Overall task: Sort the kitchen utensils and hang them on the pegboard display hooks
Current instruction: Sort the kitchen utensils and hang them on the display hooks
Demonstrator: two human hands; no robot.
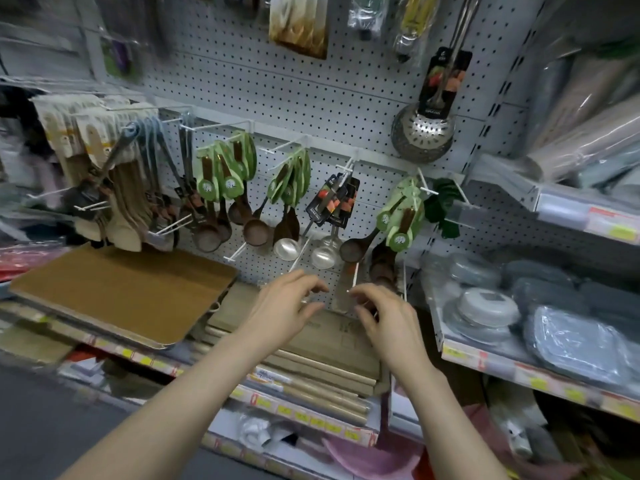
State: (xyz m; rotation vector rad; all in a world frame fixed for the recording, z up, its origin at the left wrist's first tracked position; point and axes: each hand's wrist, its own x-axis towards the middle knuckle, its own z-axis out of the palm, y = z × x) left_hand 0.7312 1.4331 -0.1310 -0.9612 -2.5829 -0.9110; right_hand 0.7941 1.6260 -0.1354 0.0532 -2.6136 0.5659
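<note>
Around your hands: wooden ladles (221,183) on green cards hang at the pegboard's (311,98) middle row, steel ladles (287,249) just below them, and a perforated skimmer (424,131) near its right edge. A bare white hook (354,277) juts out just above your fingertips. A blurred clear pack (341,296) sits at the pegboard's bottom edge between your hands; contents unreadable.

It's a shop aisle. A brown board (128,289) lies on the shelf at left, stacked wooden boards (311,341) sit under your wrists, and grey containers (554,306) fill the right shelf.

Your left hand (287,303) and right hand (384,313) are both stretched forward, palms down, fingers curled toward the pack. I cannot tell whether either one actually pinches it; too much blur.
</note>
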